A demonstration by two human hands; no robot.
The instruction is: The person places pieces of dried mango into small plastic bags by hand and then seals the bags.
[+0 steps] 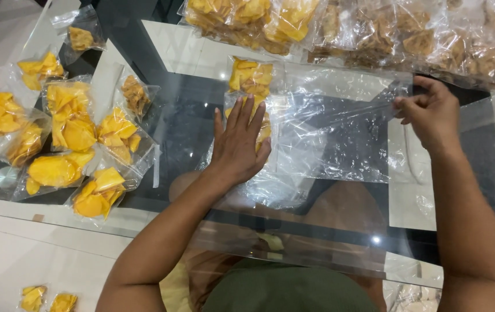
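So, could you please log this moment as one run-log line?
left hand: flat on chip packets | right hand: pinching big clear bag edge | surface: glass table

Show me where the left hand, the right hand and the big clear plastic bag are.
left hand (237, 147), head view, back of the hand.
right hand (429, 112), head view, knuckles.
big clear plastic bag (340, 133), head view, flat middle.

Bare forearms, olive-green garment

Left hand (237, 144) hides a chip packet (265, 128) (mostly).
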